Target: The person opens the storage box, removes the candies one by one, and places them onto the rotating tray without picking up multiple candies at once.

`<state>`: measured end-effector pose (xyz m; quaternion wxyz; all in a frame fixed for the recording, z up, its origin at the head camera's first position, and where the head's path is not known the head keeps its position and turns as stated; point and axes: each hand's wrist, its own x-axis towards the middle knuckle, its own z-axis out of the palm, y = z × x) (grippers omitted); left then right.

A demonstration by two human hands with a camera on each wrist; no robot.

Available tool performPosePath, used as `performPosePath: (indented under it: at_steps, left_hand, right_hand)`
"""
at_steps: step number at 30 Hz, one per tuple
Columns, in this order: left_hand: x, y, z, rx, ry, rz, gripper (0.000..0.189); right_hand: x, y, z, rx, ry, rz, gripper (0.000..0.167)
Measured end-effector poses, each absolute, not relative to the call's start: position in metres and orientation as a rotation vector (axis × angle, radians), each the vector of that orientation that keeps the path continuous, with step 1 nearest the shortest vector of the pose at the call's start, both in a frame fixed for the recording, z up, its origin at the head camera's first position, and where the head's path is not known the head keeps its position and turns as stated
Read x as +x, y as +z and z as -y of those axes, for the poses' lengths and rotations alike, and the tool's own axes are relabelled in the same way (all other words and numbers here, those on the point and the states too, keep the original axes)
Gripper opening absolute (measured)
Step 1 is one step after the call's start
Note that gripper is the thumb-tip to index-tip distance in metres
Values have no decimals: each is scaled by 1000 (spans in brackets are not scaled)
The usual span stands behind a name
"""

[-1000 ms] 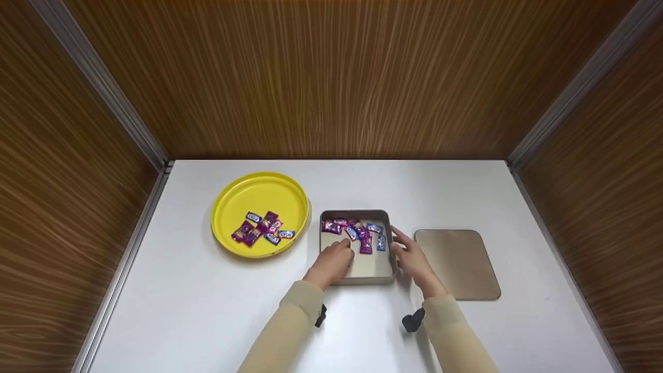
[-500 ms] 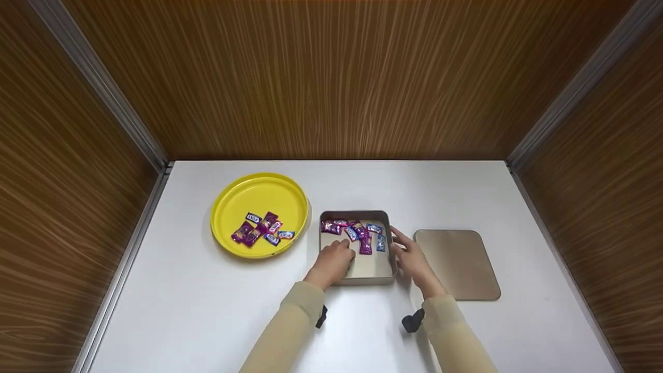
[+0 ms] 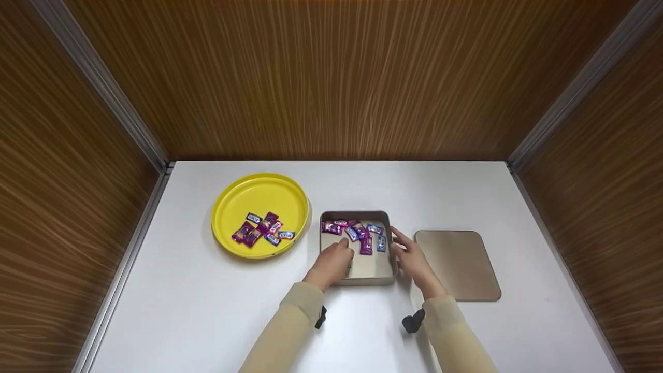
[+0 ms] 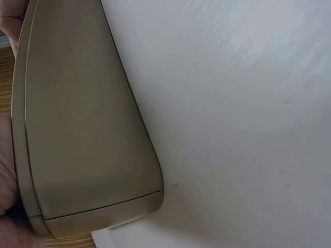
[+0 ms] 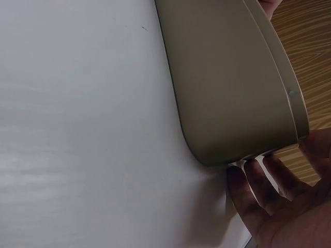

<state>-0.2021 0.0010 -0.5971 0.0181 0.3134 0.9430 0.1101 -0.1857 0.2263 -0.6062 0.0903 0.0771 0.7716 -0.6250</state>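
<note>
Wood-grained walls [image 3: 331, 77]; white table [image 3: 171, 316]. We list: yellow plate [image 3: 259, 194], left; lidless tin [image 3: 374, 267], middle; lid [image 3: 458, 266], right; left hand [image 3: 331, 262] over the tin, grip hidden from us; right hand [image 3: 414, 259], fingers apart against its right side, seemingly steadying; sweets [image 3: 366, 245], in tin and plate.

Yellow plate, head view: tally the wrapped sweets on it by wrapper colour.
Purple sweets: 3
Blue sweets, dark or light, with white lettering: 3
Pink sweet: 1
Total on the yellow plate: 7
</note>
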Motion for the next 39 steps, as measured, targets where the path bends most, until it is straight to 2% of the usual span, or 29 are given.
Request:
performPosePath:
  at_steps: [6, 15, 20, 28, 39]
  left_hand:
    - [-202, -596, 0, 989, 354, -2919, 10]
    - [-200, -592, 4, 998, 422, -2948, 10]
    - [-199, -584, 10, 964, 536, -2976, 9]
    - [-199, -566, 27, 854, 643, -2994, 17]
    - [-204, -553, 60, 752, 964, -3071, 13]
  right_hand:
    - [-186, -608, -227, 225, -1842, -2303, 53]
    - [-186, -608, -226, 230, -1854, -2300, 52]
    - [-183, -596, -224, 218, -1849, -2279, 52]
    - [-186, -608, -227, 230, -1837, -2320, 53]
    - [-185, -607, -226, 249, -1855, -2292, 52]
